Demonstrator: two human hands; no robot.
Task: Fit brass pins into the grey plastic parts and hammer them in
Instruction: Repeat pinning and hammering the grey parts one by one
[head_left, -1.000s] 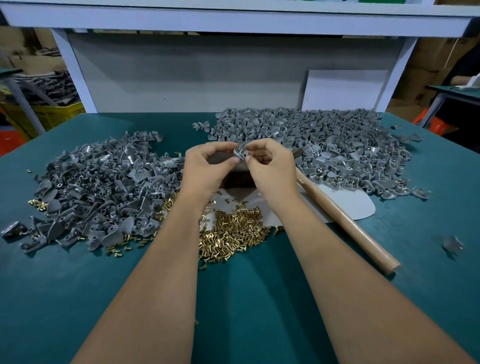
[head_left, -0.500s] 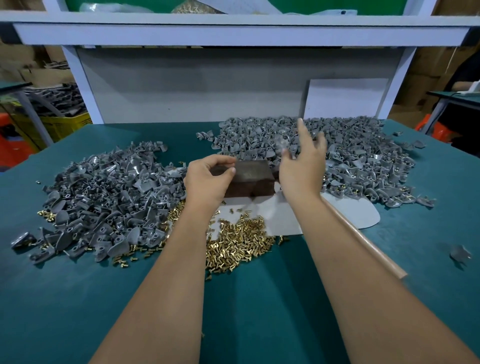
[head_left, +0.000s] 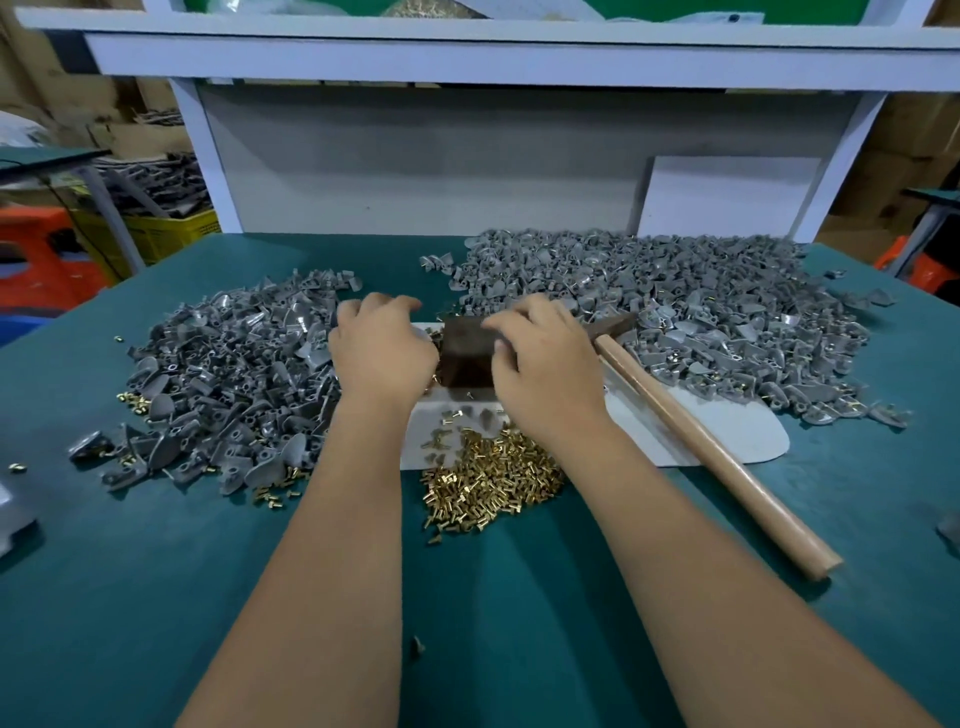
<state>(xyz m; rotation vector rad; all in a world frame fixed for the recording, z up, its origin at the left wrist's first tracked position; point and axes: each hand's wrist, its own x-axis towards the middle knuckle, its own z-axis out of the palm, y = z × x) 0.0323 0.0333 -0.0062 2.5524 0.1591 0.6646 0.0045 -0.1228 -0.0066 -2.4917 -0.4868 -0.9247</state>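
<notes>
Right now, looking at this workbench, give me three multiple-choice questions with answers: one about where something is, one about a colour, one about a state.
1. Where does the hammer lie?
A. right of the right hand
B. on the shelf
C. left of the left hand

2. What colour is the table mat?
A. red
B. teal
C. white

3. What state is the hammer in?
A. swung in the air
B. gripped by both hands
C. lying unheld

Answers:
1 A, its wooden handle slants toward the right near edge.
2 B, the bare mat shows teal.
3 C, no fingers wrap its handle.
</notes>
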